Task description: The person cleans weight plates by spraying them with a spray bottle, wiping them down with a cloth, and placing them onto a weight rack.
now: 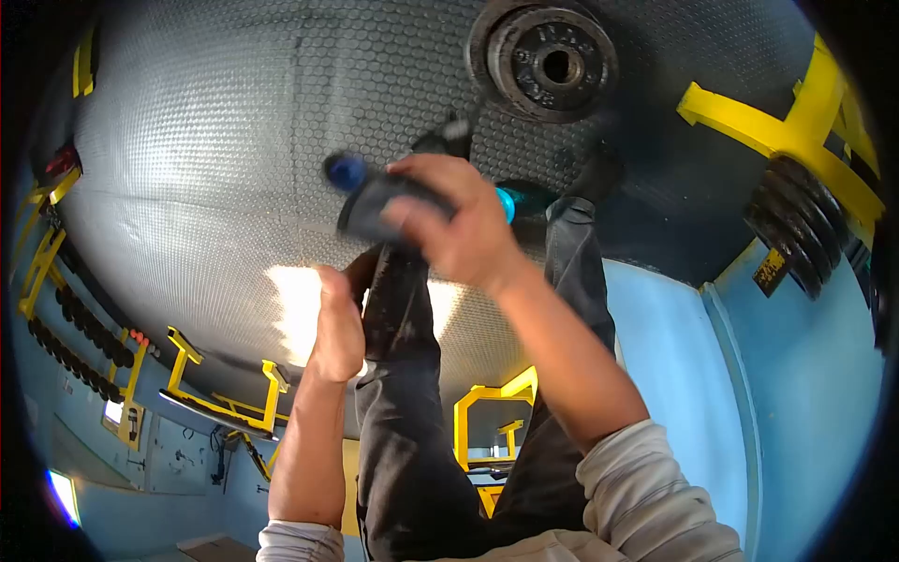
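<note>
My right hand [459,220] is closed around a dark grey object [370,211], blurred by motion, above the textured floor mat. A round blue part [346,171] shows at the object's upper left. On the other side of my right hand is a small teal thing [507,204]; whether it belongs to the held object I cannot tell. My left hand [337,323] is below and to the left, thumb stretched up and apart from its shaded fingers, with nothing visible in it. My dark trouser legs [403,421] extend beneath both hands.
Stacked weight plates [524,70] lie on the black mat [215,122] at the top. A yellow frame [758,126] holds dark plates [796,225] at the right. Yellow benches [225,407] and a dumbbell rack [89,337] stand at the left, beside blue walls [796,393].
</note>
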Available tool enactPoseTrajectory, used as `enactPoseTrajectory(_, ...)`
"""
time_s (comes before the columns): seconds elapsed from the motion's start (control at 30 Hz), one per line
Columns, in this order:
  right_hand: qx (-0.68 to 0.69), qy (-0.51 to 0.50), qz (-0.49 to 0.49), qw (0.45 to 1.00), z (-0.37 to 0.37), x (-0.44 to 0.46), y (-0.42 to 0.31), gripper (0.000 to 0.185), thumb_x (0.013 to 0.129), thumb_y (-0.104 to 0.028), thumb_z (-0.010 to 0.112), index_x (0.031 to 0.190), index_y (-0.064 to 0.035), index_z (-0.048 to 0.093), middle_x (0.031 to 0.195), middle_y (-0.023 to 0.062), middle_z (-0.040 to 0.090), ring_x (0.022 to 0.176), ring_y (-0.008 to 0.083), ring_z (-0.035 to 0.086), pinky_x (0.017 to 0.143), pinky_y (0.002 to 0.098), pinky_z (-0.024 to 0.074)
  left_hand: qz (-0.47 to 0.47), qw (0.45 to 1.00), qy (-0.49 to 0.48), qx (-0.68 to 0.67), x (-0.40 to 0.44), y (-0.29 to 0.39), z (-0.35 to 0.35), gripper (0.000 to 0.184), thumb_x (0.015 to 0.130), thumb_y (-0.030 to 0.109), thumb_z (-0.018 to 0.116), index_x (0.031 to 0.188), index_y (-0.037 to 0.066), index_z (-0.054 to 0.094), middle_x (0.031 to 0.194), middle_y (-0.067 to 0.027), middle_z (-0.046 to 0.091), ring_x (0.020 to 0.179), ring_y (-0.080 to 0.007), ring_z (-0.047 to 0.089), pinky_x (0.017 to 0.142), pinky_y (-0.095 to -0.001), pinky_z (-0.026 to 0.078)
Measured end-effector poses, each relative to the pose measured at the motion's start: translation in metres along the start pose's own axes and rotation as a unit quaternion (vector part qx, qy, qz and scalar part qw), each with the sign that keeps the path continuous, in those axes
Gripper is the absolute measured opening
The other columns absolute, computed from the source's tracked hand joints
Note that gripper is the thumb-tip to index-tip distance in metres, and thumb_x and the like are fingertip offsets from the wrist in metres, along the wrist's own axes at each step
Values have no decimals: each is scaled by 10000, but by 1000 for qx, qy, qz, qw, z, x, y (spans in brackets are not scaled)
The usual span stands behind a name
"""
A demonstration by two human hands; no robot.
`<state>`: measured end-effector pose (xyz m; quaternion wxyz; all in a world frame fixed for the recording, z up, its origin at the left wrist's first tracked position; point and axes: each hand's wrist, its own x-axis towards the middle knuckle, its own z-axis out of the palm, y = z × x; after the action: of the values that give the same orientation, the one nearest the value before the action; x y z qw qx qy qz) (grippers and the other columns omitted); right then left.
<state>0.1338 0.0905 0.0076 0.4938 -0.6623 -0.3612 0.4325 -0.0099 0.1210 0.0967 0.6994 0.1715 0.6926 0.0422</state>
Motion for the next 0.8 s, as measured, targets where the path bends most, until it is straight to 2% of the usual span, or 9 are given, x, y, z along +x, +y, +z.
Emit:
enactPoseTrajectory(0.03, 188, -94, 289, 934, -9, 9, 6, 382, 780, -330, 713, 939, 12, 649, 853, 112, 674, 773, 209, 635, 703, 317, 487, -10, 997, -54, 45, -1, -1, -9, 1027, 777, 856, 226, 1146, -36, 575, 969, -91, 659, 880, -145, 602, 809, -257, 468)
enactPoseTrajectory(0.13, 459, -183, 494, 716, -12, -11, 76, 428, 902, -360, 547, 1085, 19, 625, 1001, 112, 684, 884, 198, 661, 827, 317, 512, 27, 990, -126, 53, -18, 12, -12, 1067, 794, 838, 203, 1239, -89, 491, 1030, -108, 624, 916, -147, 581, 819, -264, 466)
enactPoseTrajectory(0.2, 545, -150, 541, 623, 0, -44, 92, 444, 917, -362, 512, 1126, 18, 607, 1038, 123, 675, 921, 221, 664, 874, 347, 516, 13, 985, -170, -37, -27, 12, -13, 1019, 834, 798, 202, 1275, -82, 468, 1037, -101, 610, 926, -156, 582, 833, -262, 466)
enactPoseTrajectory(0.3, 782, -19, 442, 439, 31, -97, 61, 477, 911, -365, 497, 1199, 9, 559, 1159, 162, 625, 1017, 280, 638, 910, 436, 511, -3, 968, -140, -206, -33, 13, -3, 915, 879, 742, 205, 1243, -42, 507, 1037, -138, 628, 930, -192, 603, 831, -299, 489)
enactPoseTrajectory(0.33, 771, 18, 451, 449, 33, -105, 43, 466, 923, -348, 467, 1217, 3, 551, 1187, 160, 612, 1055, 283, 620, 937, 440, 492, -26, 969, -56, -237, -31, 17, 5, 798, 928, 662, 209, 1225, -7, 528, 1006, -165, 650, 902, -224, 625, 799, -336, 516)
enactPoseTrajectory(0.43, 749, 118, 478, 443, 30, -116, -18, 447, 942, -317, 404, 1232, -8, 546, 1226, 154, 594, 1116, 282, 587, 990, 441, 451, 28, 937, -168, -306, -12, 3, -12, 697, 969, 549, 235, 1269, -24, 495, 1057, -215, 646, 970, -302, 634, 882, -429, 512)
enactPoseTrajectory(0.57, 608, 285, 605, 428, 27, -105, -81, 415, 957, -253, 328, 1202, -8, 558, 1224, 136, 599, 1155, 251, 556, 1043, 412, 394, 75, 946, -116, -293, -6, -11, -2, 652, 958, 520, 277, 1255, -11, 510, 1058, -222, 644, 964, -300, 633, 898, -431, 501)
enactPoseTrajectory(0.73, 613, 262, 563, 488, 6, -91, -120, 329, 989, -190, 345, 1140, -6, 572, 1141, 82, 633, 1076, 175, 588, 1002, 326, 418, 67, 982, -153, -84, -7, -19, 3, 622, 834, 281, 575, 1307, -49, 342, 1221, -150, 510, 1112, -215, 500, 997, -341, 360)
enactPoseTrajectory(0.8, 609, 233, 585, 483, -14, -80, -136, 234, 972, -144, 468, 1131, -7, 570, 1113, 80, 633, 1029, 156, 609, 938, 293, 466, 105, 982, -159, -1, -7, -17, 7, 642, 841, 356, 551, 1305, -39, 352, 1241, -152, 497, 1134, -210, 481, 1000, -335, 353)
